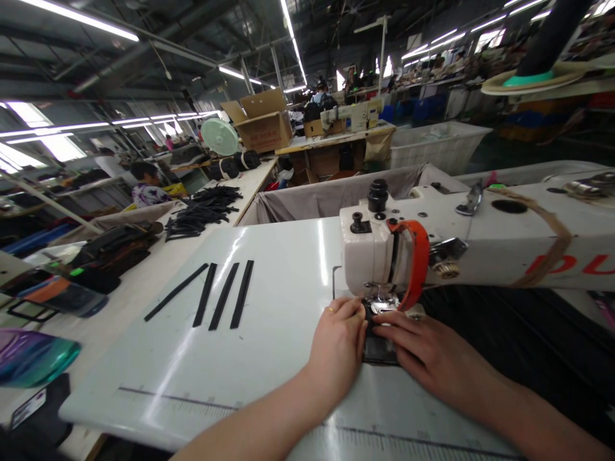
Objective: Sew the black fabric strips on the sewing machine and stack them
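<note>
At the needle end of a white sewing machine [471,240], both of my hands are close together. My left hand [339,339] has its fingers closed on a small black fabric strip [369,318] beside the metal presser foot [382,306]. From the other side, my right hand [425,342] presses its bunched fingers on the same piece. My fingers hide most of that strip. Several loose black strips [222,296] lie side by side on the pale worktop [283,282], left of my hands. An orange guard [417,262] curves down in front of the needle area.
A pile of black strips [204,208] lies on the side table [257,182] at the left. Near the left edge stand a purple-teal bottle [38,358] and a phone [29,408]. Dark fabric [519,346] spreads under the machine arm. A cloth-lined bin [307,202] sits behind the worktop.
</note>
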### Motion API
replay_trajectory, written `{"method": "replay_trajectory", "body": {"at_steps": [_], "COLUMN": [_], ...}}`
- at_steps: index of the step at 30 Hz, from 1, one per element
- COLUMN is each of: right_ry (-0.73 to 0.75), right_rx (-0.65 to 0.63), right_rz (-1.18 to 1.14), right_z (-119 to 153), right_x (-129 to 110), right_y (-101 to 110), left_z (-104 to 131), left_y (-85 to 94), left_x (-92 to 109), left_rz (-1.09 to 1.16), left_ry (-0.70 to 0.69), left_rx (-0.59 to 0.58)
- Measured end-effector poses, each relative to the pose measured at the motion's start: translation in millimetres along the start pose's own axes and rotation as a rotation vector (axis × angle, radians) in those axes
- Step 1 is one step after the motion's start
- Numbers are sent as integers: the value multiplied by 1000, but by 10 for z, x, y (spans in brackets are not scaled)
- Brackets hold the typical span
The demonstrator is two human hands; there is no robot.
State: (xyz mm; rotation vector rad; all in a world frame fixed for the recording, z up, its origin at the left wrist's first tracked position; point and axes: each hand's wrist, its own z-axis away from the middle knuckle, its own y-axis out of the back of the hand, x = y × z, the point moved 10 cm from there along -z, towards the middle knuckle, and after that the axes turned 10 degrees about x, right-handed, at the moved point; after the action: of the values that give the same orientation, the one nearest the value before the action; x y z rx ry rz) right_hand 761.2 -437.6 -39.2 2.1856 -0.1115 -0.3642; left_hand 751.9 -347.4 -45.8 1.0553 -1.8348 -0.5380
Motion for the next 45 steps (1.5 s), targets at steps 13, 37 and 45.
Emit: {"method": "replay_trajectory", "body": {"at_steps": [13,37,45], "right_ry": [77,58,61], "right_rx": [63,62,44], "right_rz": [203,190,162], "right_z": [6,66,84], "right_x": [-74,-32,-50], "right_y": [7,-1,-6], "left_z": [19,-25,-218], "left_y": [-47,-32,-88], "left_x": [-11,-50,-286], "left_rz": [-62,-50,-170], "left_ry": [2,-15,-102], "left_rx": [-27,23,-64]}}
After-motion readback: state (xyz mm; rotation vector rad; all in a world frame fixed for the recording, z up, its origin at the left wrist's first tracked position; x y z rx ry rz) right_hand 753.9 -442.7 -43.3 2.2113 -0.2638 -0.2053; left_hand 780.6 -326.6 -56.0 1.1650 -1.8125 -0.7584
